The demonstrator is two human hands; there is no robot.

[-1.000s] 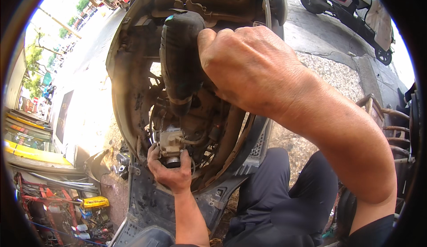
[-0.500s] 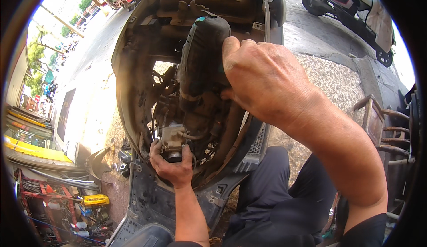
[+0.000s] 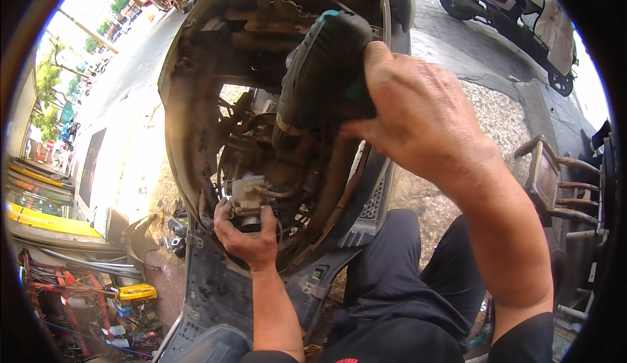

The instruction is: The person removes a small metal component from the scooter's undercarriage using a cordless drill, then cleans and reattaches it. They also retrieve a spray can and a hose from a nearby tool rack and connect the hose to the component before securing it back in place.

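A scooter body (image 3: 196, 121) stands open in front of me, its inner parts dark and dirty. Low in the opening sits a pale metal carburetor (image 3: 248, 192) with a short, dark round end towards me. My left hand (image 3: 247, 240) grips that end, thumb on one side and fingers on the other. Above it, my right hand (image 3: 431, 111) is closed on the right side of a long black air filter box (image 3: 323, 62), which is held tilted over the engine bay. A clamp band rings its narrow lower end. The fingertips behind the box are hidden.
The scooter's grey footboard (image 3: 228, 304) lies near me. To the right is a wooden chair (image 3: 542, 173); a parked scooter (image 3: 503, 23) stands beyond. At the lower left are cluttered tools and a red rack (image 3: 78, 297), with a yellow part (image 3: 137, 292) among them.
My right hand has raised the air filter box up and to the right, tilting it and uncovering more of the engine bay. My left hand keeps its grip on the carburetor.
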